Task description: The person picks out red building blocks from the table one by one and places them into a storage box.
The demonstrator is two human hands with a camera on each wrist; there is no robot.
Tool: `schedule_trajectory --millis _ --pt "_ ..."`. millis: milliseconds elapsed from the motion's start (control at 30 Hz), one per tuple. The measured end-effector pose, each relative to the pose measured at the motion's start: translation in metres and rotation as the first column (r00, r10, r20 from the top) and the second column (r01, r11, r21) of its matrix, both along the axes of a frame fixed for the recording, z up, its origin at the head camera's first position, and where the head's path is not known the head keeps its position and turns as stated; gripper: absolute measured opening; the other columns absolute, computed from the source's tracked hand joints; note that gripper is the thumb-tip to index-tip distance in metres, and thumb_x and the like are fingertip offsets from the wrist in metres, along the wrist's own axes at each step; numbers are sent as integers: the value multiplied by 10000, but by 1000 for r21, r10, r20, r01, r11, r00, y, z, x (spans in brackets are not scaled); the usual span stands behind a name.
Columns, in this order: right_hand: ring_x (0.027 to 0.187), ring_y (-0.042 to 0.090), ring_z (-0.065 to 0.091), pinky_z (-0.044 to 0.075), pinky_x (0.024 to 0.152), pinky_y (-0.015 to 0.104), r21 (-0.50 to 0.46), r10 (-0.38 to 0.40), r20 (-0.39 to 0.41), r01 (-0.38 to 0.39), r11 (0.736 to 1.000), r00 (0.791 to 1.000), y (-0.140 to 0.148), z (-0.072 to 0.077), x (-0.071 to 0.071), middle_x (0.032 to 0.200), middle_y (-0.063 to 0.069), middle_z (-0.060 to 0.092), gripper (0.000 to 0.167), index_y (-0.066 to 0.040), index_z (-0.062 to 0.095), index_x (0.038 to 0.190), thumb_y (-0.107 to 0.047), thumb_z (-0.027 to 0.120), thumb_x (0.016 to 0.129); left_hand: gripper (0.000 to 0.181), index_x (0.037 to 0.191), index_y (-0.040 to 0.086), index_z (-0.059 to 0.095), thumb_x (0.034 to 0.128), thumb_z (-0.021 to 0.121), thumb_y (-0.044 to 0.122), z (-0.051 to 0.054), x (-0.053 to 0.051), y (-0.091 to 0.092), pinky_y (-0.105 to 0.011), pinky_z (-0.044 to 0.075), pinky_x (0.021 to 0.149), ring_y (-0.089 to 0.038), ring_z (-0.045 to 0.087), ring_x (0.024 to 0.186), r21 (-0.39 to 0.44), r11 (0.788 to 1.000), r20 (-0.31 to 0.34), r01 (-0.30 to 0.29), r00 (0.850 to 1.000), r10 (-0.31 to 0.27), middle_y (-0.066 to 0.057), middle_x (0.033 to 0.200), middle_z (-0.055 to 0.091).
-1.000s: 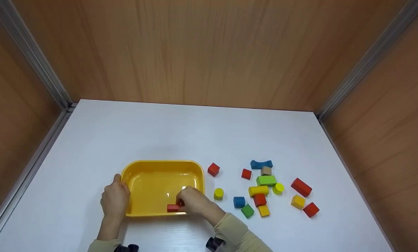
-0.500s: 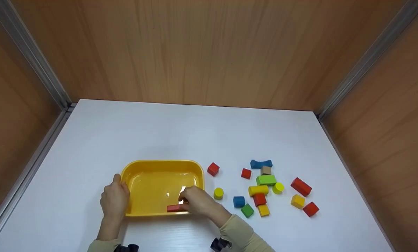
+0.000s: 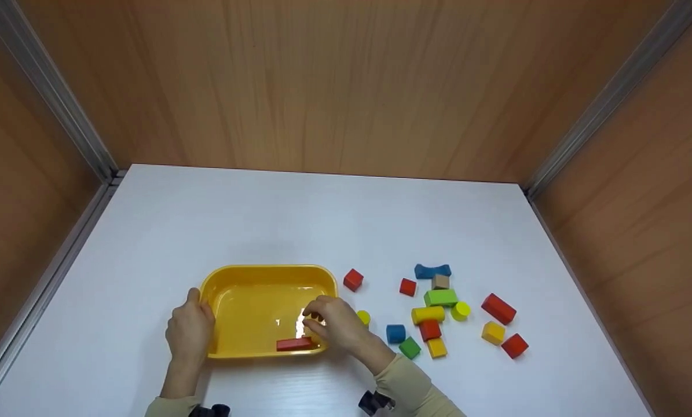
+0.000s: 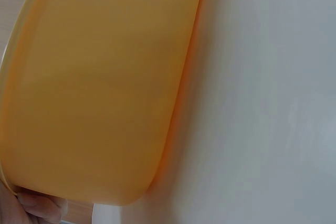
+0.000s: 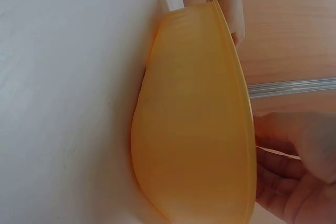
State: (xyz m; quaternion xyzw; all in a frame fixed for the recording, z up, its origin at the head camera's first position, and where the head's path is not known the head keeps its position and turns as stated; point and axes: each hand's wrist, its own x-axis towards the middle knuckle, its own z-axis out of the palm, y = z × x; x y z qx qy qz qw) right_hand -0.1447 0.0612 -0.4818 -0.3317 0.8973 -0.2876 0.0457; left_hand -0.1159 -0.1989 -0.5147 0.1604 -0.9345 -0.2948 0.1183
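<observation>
Curves parted fingers of right hand (image 3: 341, 325) over edge of yellow tray (image 3: 253, 310), open beyond oblong red block (image 3: 293, 344); grips opposite rim with left hand (image 3: 190, 330).

The middle and far half of the tray (image 3: 247, 313) offer open room from above, ringed by its raised rim. The left hand (image 3: 190, 330) takes up the left edge; the right hand (image 3: 340, 327) hangs over the right end, near a red block (image 3: 294, 344) lying along the near side. Right of the tray, a red cube (image 3: 353, 280) and a yellow cylinder (image 3: 363, 316) narrow the way. A gap separates these from the crowded blocks (image 3: 440, 298), its near end crossed by the right forearm (image 3: 377, 354). Bare bench (image 3: 299, 220) stretches behind, up to the wooden wall (image 3: 322, 87).
</observation>
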Motion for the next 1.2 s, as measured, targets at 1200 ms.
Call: schedule_trajectory --millis 1200 --pt "879 128 512 437 791 199 -194 -398 -49 382 904 916 44 -13 -43 1047 25 511 319 -106 527 1115 -112 634 814 172 1026 -60 448 891 458 47 1 0 0 -304 361 379 -203 454 443 12 1000 49 6 999 -6 -149 627 529"
